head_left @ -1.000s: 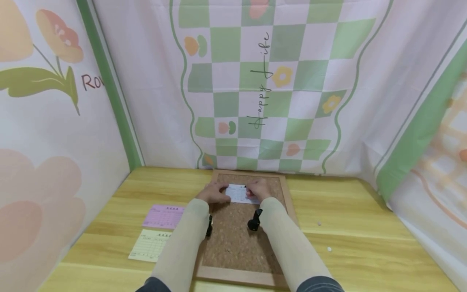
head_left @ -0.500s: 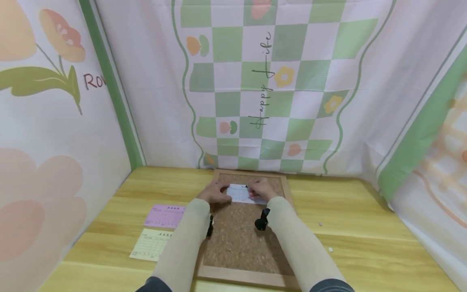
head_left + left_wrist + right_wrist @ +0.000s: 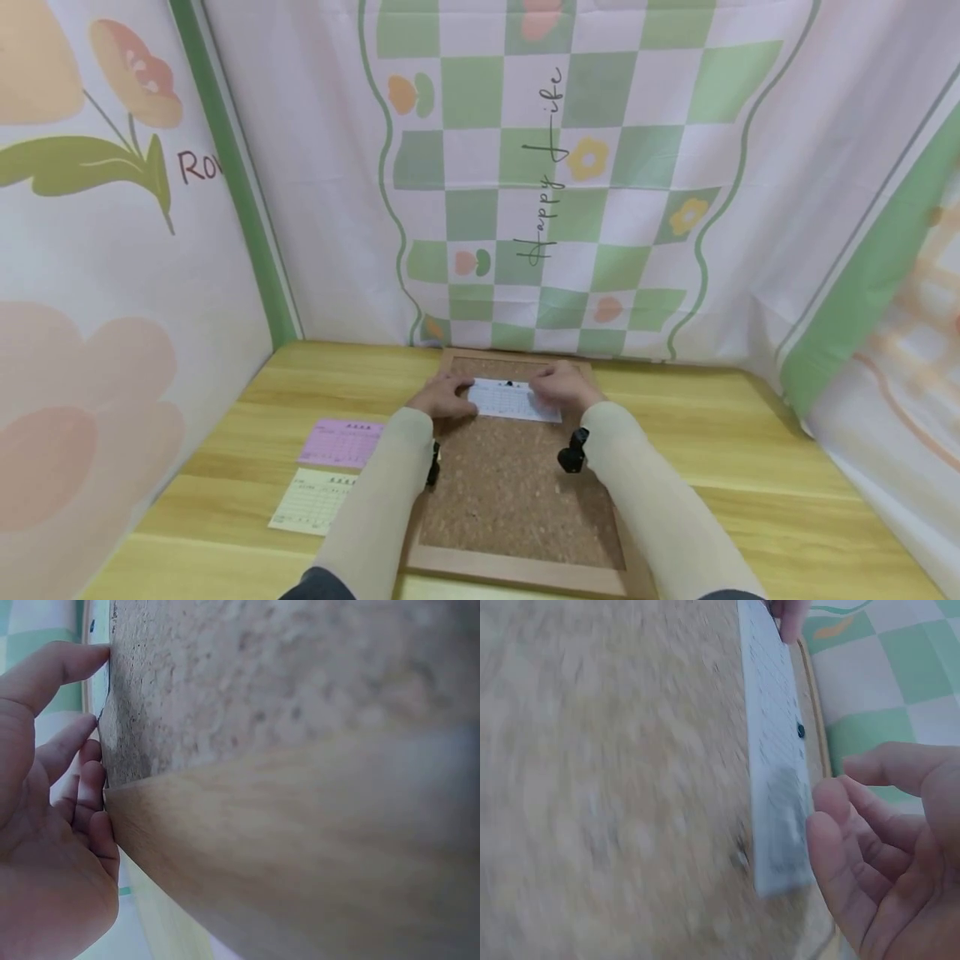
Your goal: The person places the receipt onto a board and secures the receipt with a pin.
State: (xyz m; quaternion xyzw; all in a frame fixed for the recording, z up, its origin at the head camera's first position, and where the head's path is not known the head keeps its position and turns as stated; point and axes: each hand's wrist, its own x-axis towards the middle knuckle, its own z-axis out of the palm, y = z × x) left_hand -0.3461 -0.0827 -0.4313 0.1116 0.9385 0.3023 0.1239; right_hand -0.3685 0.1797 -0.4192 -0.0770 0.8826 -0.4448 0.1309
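A white printed slip of paper (image 3: 513, 400) lies across the upper part of a wood-framed cork board (image 3: 517, 492). At the slip's top edge sits a small black pushpin (image 3: 801, 730). My left hand (image 3: 447, 397) rests at the slip's left end, thumb and fingertips on the paper and board; in the left wrist view its fingers (image 3: 71, 746) are spread and lightly bent. Over the slip's right end is my right hand (image 3: 566, 390). The right wrist view shows its fingers (image 3: 826, 844) loosely bent beside the slip, with nothing between them.
Left of the board, a pink slip (image 3: 341, 442) and a yellow slip (image 3: 311, 500) lie on the wooden table (image 3: 750, 450), partly covered by the left sleeve. A checkered curtain (image 3: 547, 183) hangs behind the board.
My right hand has let go of the black pushpin and moved right, uncovering the pin and more of the white slip. The left hand has stayed at the slip's left end.
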